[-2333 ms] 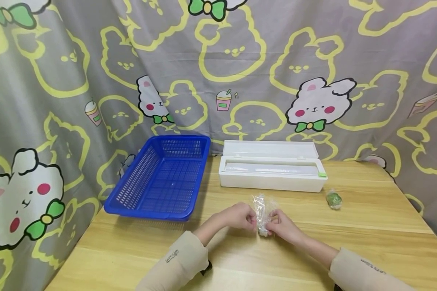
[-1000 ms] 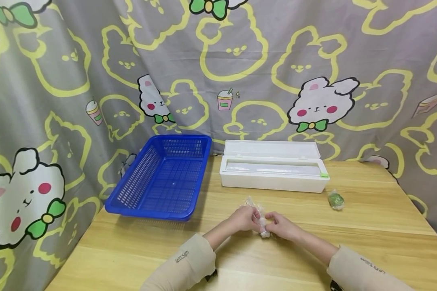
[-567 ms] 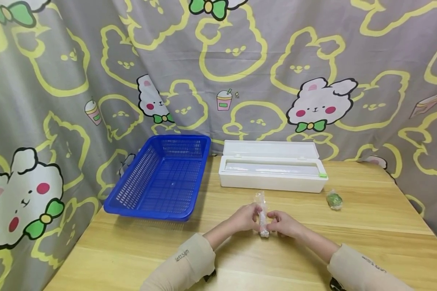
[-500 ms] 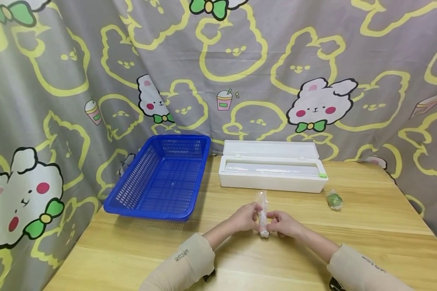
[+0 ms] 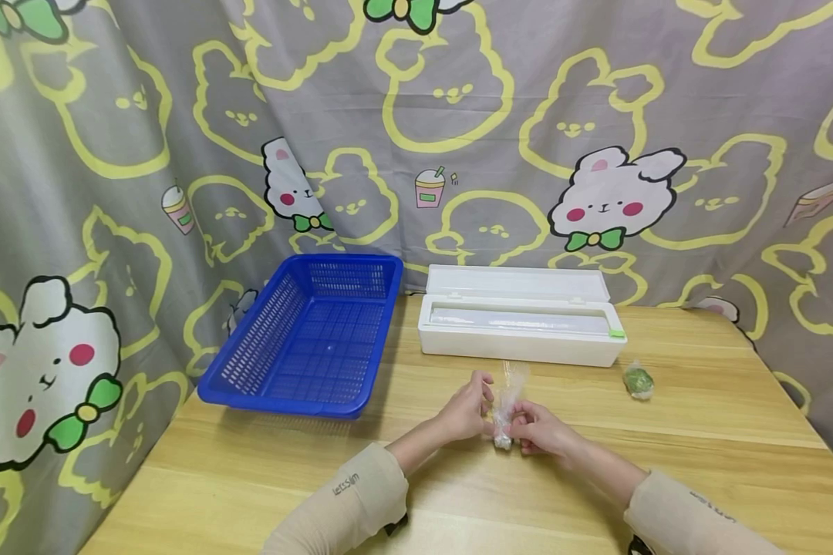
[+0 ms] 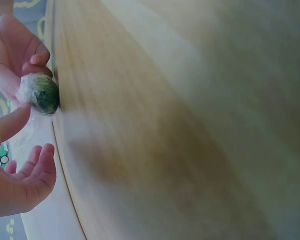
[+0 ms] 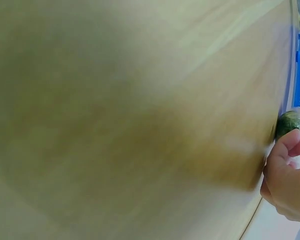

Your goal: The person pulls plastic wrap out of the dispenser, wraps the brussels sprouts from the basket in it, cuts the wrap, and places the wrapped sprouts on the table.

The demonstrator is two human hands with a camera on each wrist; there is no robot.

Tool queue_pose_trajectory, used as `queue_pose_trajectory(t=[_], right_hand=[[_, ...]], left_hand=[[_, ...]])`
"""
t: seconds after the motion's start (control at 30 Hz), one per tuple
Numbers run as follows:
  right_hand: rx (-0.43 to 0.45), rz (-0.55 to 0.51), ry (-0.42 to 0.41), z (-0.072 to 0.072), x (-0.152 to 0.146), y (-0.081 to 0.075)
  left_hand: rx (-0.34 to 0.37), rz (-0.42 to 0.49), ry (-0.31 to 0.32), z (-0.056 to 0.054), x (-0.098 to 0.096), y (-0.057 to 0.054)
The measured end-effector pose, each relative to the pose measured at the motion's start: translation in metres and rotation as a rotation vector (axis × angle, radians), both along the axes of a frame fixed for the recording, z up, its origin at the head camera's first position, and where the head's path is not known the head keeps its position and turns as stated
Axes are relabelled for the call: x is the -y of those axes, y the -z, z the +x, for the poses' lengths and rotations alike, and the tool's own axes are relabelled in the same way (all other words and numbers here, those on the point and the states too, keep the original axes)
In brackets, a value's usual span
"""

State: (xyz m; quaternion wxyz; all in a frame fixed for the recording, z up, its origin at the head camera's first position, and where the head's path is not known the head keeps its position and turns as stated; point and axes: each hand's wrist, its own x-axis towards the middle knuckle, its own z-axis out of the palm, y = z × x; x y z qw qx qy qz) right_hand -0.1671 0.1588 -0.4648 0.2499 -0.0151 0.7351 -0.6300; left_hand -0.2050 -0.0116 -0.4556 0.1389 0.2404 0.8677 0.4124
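Note:
A dark green, rounded vegetable piece, cucumber-like, wrapped in cling film (image 6: 42,96) is between the two hands. In the head view mostly the crumpled film (image 5: 504,420) shows, its loose end pointing away from me. My right hand (image 5: 540,426) pinches the wrapped piece from the right. My left hand (image 5: 465,410) is on its left, fingers spread apart; in the left wrist view its thumb (image 6: 14,124) is at the film, whether touching I cannot tell. The right wrist view shows the right hand (image 7: 287,182) at the green end.
A blue plastic basket (image 5: 382,347) stands at the left. Behind the hands, a white cling film box (image 5: 521,348) has its lid up, a film roll inside and a green slider at its right end. Another small green film-wrapped item (image 5: 639,382) lies to the right. A patterned curtain hangs behind.
The film, earlier spread wider, has been gathered into a narrow strip along the piece, and its loose end now leans right. The left fingers have come off the film and spread.

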Motion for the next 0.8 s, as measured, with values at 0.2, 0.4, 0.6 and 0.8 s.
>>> queue_pose_trajectory(t=[0.2,0.4,0.6,0.8], right_hand=[[-0.012,-0.008,0.006,0.001,-0.001,0.001],[-0.024,-0.007,0.023,0.004,0.000,0.001],[-0.026,-0.018,0.106,0.009,0.004,0.004],[-0.057,-0.060,0.161,0.014,0.006,0.005]], left_hand=[[-0.006,-0.063,0.024,0.000,0.000,0.000],[-0.065,-0.110,0.081,-0.002,-0.001,0.001],[-0.107,-0.104,0.090,-0.001,-0.001,0.002],[-0.156,-0.117,0.086,0.002,0.001,0.002]])
